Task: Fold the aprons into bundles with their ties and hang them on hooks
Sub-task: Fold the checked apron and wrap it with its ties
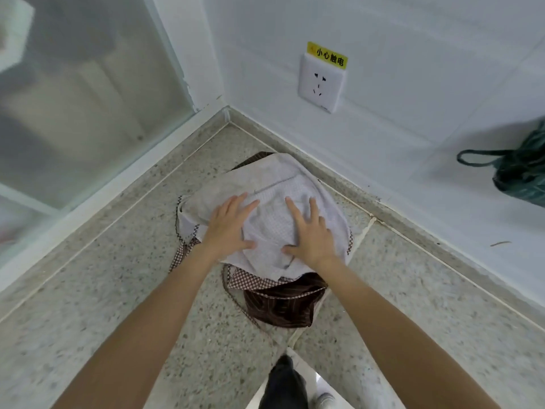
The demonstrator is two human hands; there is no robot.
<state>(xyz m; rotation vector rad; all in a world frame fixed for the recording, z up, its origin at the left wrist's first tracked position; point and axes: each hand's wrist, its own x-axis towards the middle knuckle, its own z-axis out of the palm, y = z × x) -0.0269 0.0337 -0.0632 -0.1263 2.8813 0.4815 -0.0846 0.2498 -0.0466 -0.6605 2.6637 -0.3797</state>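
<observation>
A pale, white-backed apron (265,184) lies folded in the corner of a speckled stone counter (118,290). Brown checked trim and ties (182,255) stick out at its left and near edges. My left hand (230,225) presses flat on its left part, fingers spread. My right hand (309,231) rests flat on its right part, fingers apart. Neither hand grips the cloth. A dark brown striped apron (283,305) lies under it, showing at the near edge.
White tiled walls meet at the corner. A wall socket (321,84) with a yellow warning label sits above the counter. A frosted glass panel (82,98) stands at left. A dark green cloth bundle with a loop (519,172) hangs at right. My legs and shoe (286,385) show below.
</observation>
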